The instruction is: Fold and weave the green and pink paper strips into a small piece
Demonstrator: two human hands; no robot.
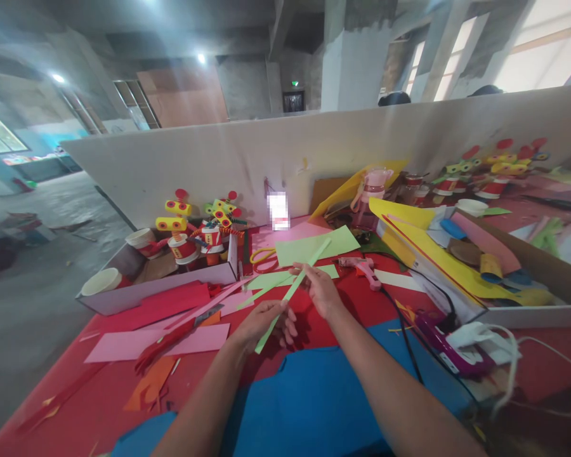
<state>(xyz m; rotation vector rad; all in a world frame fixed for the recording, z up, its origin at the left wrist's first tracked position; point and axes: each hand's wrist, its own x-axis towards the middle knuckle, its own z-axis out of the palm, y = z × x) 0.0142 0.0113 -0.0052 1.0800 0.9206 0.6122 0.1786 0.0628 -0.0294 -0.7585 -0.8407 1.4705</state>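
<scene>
A narrow light green paper strip (292,292) slants across the middle of the view, held between both hands. My left hand (265,322) pinches its lower part, with the other fingers loosely curled. Higher up, my right hand (320,287) grips the same strip between thumb and fingers. Behind the hands lies a light green paper sheet (309,249), and another green strip rests just under the held one. Yellow-handled scissors (262,255) lie to the left of that sheet. A pink glue gun (361,268) rests to the right of my right hand.
At left, a box (171,289) holds cup figures and white cups. A larger box (518,315) with coloured paper stands at right. Blue sheets (309,400) lie under my forearms. A purple power strip (450,343) trails cables. A white partition (195,158) closes the back.
</scene>
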